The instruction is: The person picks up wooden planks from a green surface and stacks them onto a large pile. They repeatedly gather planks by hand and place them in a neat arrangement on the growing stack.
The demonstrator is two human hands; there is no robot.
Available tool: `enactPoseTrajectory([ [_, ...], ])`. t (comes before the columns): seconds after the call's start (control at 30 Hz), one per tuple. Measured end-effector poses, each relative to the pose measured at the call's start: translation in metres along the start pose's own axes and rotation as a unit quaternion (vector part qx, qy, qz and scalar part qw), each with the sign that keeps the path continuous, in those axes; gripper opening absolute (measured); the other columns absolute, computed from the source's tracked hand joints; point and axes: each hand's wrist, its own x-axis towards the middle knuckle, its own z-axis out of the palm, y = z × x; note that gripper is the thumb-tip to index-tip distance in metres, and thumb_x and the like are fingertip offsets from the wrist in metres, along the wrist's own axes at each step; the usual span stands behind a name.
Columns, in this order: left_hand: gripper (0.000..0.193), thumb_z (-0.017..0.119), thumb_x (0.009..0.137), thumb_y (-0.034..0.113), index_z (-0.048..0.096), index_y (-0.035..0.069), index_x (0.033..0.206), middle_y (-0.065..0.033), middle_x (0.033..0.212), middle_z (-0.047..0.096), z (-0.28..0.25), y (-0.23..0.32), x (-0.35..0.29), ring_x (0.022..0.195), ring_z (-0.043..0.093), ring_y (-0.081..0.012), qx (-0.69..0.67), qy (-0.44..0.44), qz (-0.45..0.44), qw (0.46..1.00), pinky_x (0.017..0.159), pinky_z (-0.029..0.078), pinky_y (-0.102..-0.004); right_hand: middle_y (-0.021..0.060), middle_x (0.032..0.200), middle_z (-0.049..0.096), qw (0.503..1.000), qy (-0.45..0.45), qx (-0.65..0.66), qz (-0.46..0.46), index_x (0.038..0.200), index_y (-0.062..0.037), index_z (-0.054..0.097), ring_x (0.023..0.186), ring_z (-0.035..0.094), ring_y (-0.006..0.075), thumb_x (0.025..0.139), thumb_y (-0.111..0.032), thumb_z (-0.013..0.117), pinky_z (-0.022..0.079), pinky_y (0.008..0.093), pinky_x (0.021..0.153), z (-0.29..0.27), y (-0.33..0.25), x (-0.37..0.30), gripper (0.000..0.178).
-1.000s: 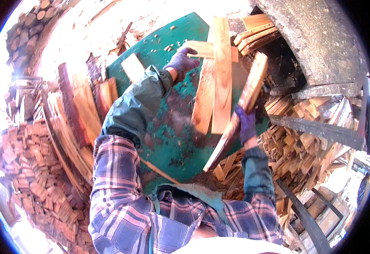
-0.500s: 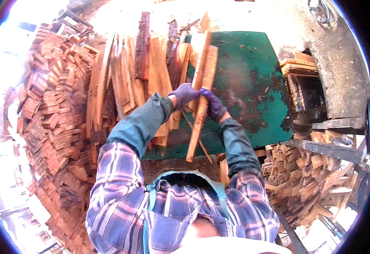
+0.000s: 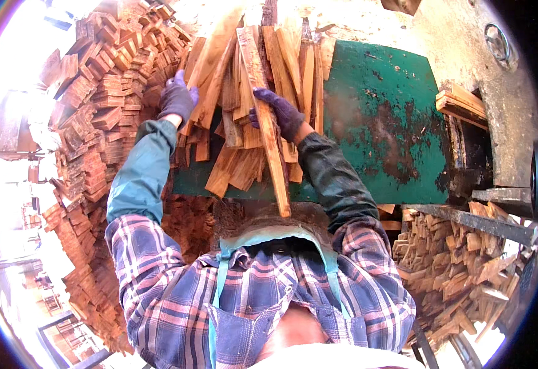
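Note:
A long, narrow wooden strip [image 3: 267, 132] slants toward me across a pile of boards. My right hand [image 3: 281, 115], in a dark purple glove, is closed around its middle, with the fingertips showing on its left side. Farther left, my left hand [image 3: 178, 99], also gloved, is at the left edge of a wide plank [image 3: 216, 46]. Its fingers are apart, and whether they press on the plank is hard to tell. Under the strip, several loose boards [image 3: 235, 166] lie overlapping on a worn green tabletop [image 3: 379, 117].
Tall stacks of cut wood [image 3: 90, 135] rise along the left side. Several short boards [image 3: 462, 103] sit on a ledge at the right. Below a grey metal bar [image 3: 490, 224], more wood pieces [image 3: 459, 264] are heaped. A round handwheel [image 3: 496, 42] is at the far right.
My hands have parted: the left moved left to the pile's edge, while the right moved left over the boards with a strip. The boards now lie more fanned out and overlapping.

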Motion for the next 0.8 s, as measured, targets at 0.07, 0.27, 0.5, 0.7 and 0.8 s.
enactPoseTrajectory([
  [0.07, 0.075, 0.072, 0.087, 0.03, 0.035, -0.001, 0.145, -0.0217, 0.132, 0.054, 0.004, 0.024, -0.024, 0.121, 0.055, -0.0336, -0.311, -0.052, 0.123, 0.941, 0.097, 0.05, -0.0423, 0.0144, 0.098, 0.067, 0.986, 0.03, -0.098, -0.132, 0.117, 0.0041, 0.058, 0.081, 0.067, 0.022, 0.083, -0.035, 0.078, 0.058, 0.0352, 0.069, -0.009, 0.01, -0.001, 0.056],
  [0.27, 0.069, 0.071, 0.093, 0.017, 0.033, 0.006, 0.15, -0.008, 0.119, 0.062, 0.1, 0.145, -0.139, 0.106, 0.062, -0.0159, -0.73, -0.453, 0.148, 0.491, 0.089, 0.053, -0.029, 0.0141, 0.113, 0.067, 0.892, 0.258, -0.168, -0.332, 0.122, 0.0055, 0.058, 0.093, 0.065, 0.0203, 0.072, -0.026, 0.089, 0.055, 0.0331, 0.081, -0.068, 0.001, -0.031, 0.067],
  [0.5, 0.047, 0.061, 0.097, 0.039, 0.058, 0.002, 0.126, -0.0143, 0.112, 0.069, 0.146, 0.263, -0.24, 0.101, 0.068, -0.0271, -0.682, -0.682, -0.072, 0.253, 0.092, 0.055, -0.0417, 0.0156, 0.103, 0.072, 0.886, 0.391, -0.224, -0.114, 0.111, 0.0067, 0.066, 0.09, 0.069, 0.028, 0.07, -0.048, 0.087, 0.056, 0.0382, 0.078, -0.235, -0.041, -0.12, 0.071],
  [0.7, 0.058, 0.056, 0.099, 0.047, 0.054, -0.002, 0.13, -0.0211, 0.12, 0.066, 0.139, 0.281, -0.23, 0.103, 0.067, -0.0301, -0.599, -0.7, -0.12, 0.371, 0.094, 0.054, -0.0423, 0.0297, 0.135, 0.053, 0.732, 0.455, -0.504, -0.048, 0.141, 0.0119, 0.034, 0.126, 0.053, 0.0368, 0.058, -0.059, 0.089, 0.044, 0.0419, 0.107, -0.342, -0.062, -0.17, 0.122],
  [0.8, 0.071, 0.057, 0.094, 0.056, 0.048, 0.001, 0.138, -0.0275, 0.124, 0.062, 0.133, 0.259, -0.204, 0.102, 0.068, -0.0349, -0.663, -0.689, -0.111, 0.27, 0.089, 0.057, -0.045, 0.0299, 0.132, 0.055, 0.756, 0.387, -0.522, -0.078, 0.141, 0.012, 0.032, 0.124, 0.054, 0.0365, 0.065, -0.054, 0.088, 0.045, 0.0413, 0.106, -0.353, -0.083, -0.219, 0.115],
])
